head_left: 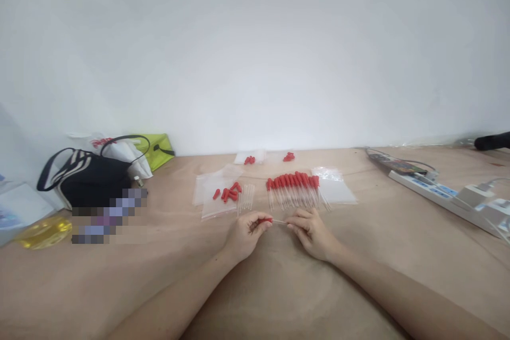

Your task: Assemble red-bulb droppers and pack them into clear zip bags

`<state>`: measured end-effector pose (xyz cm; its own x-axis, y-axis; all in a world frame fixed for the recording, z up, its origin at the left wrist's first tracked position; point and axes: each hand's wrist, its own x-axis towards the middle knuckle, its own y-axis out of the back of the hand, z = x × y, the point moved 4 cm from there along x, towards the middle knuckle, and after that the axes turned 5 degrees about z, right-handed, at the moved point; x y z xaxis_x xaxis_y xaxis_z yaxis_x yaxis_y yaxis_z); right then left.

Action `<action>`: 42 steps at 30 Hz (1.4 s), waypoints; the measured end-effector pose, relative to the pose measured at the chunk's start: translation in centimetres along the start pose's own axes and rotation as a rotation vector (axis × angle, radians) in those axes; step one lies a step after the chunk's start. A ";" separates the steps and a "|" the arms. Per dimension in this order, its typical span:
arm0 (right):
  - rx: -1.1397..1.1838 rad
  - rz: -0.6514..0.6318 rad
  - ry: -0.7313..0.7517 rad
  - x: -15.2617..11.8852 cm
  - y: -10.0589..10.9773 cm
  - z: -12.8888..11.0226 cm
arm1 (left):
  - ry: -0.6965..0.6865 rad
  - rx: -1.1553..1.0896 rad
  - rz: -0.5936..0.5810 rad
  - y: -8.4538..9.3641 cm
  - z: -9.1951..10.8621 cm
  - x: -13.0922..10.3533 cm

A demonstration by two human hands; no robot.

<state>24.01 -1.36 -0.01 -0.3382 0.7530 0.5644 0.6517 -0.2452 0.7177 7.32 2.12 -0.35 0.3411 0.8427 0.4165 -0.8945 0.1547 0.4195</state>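
On the table (255, 297), the row of red-capped tubes (292, 183) lies beyond the right hand (311, 228), whose fingers are clamped on a thin clear tube (279, 221). The left hand (247, 232) pinches a red cap (266, 220) at the tube's left end, near the edge of the loose caps (229, 194).

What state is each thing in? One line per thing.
Left hand: closed on a bulb
Right hand: pinching a tube
Droppers: lying in a row, capped
Loose bulbs: not on tubes
Bare tubes: uncapped, side by side
Power strip: chargers plugged in
Phone: lying flat
Black bag: slumped
Clear bags: lying flat
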 end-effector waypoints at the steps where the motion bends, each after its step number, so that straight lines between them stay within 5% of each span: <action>1: -0.014 -0.020 0.012 0.0 0.0 0.1 | -0.027 0.034 -0.013 0.0 0.2 0.0; 7: -0.112 -0.085 0.110 0.4 0.4 0.4 | -0.147 0.196 -0.113 -0.2 1.2 -0.3; 21: -0.122 -0.020 0.130 -0.1 -0.1 -1.2 | -0.333 0.269 -0.128 -0.3 2.4 -0.8; 35: -0.228 0.047 0.205 0.2 0.7 -0.7 | -0.036 0.217 -0.076 0.4 1.0 -0.3; 42: -0.316 0.131 0.275 0.2 0.9 -1.3 | 0.217 -0.091 -0.101 -0.4 -0.2 -0.4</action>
<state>23.69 -2.26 1.27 -0.4627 0.5227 0.7161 0.4762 -0.5348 0.6980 7.47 1.82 -0.84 0.3692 0.9099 0.1891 -0.8846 0.2816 0.3718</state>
